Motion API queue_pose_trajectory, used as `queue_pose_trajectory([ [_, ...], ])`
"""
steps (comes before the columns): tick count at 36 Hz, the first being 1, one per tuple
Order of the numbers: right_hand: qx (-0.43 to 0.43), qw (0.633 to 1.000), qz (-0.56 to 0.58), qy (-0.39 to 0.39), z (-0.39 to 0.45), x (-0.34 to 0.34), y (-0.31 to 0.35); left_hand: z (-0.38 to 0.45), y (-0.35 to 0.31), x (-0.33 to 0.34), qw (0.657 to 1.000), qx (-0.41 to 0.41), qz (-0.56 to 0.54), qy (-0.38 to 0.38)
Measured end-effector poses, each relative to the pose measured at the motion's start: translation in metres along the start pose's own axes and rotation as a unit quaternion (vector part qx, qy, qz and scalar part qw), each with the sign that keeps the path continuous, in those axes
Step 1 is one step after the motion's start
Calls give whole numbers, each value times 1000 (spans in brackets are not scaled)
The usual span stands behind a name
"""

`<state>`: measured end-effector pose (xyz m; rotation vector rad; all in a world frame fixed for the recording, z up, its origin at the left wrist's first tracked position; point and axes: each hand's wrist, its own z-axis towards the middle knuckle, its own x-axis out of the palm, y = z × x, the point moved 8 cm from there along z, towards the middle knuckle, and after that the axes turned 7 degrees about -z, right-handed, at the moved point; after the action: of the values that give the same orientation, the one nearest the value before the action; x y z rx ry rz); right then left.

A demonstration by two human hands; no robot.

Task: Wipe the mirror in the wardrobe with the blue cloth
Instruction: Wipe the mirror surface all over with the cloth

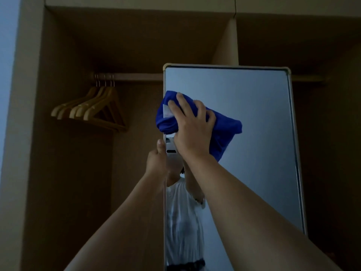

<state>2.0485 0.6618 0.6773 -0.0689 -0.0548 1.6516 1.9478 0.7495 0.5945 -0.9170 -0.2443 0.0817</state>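
To your left, wooden hangers (91,110) hang bunched on the rail (134,76) inside the brown wardrobe (58,173). Your left hand (157,160) grips the mirror's (254,124) left edge, fingers curled round the frame. Just right of it, your right hand (192,127) presses the bunched blue cloth (224,132) against the upper left of the glass, fingers spread and curled over it. The mirror is tall, with rounded corners and a pale metal frame; it reflects a white shirt.
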Motion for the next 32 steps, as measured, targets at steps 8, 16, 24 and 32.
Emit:
queue_pose_trajectory([
  [8,-37,998,19,-52,-56,-2,-4,12,10,5,998,-36,-37,19],
  [16,-83,996,18,-6,-78,-11,-16,1,4,5,997,-33,-74,15],
  [24,-7,1000,4,1,-16,-5,-59,-2,2,0,1000,-10,8,-14],
  [32,15,1000,-18,-18,-26,-9,-74,-3,1,-1,1000,11,3,-22],
])
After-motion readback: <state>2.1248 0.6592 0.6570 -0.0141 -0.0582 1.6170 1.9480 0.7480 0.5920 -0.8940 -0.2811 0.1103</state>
